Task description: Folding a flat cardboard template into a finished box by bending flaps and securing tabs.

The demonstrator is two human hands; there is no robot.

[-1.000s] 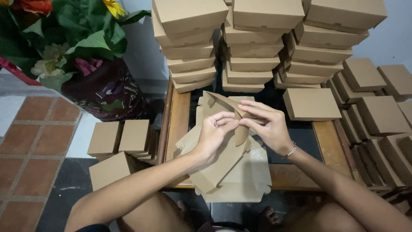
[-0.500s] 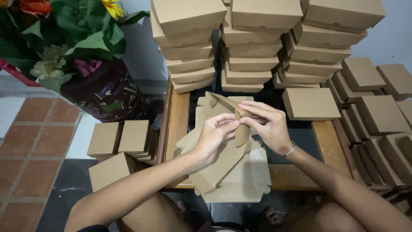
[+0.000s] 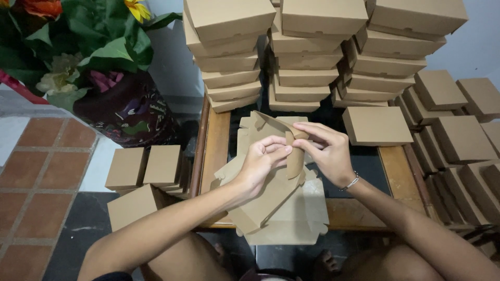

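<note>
Over the middle of a low wooden table (image 3: 216,140), the left hand (image 3: 260,166) and right hand (image 3: 325,151) met on a flat brown cardboard box blank (image 3: 271,203), fingers of both pinching one raised flap. Stacks of folded boxes (image 3: 307,57) lined the table's far edge.

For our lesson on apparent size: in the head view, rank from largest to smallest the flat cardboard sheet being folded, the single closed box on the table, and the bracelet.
1. Flat cardboard sheet, though it lies nearest the camera.
2. Single closed box on the table.
3. Bracelet on the right hand.
</note>
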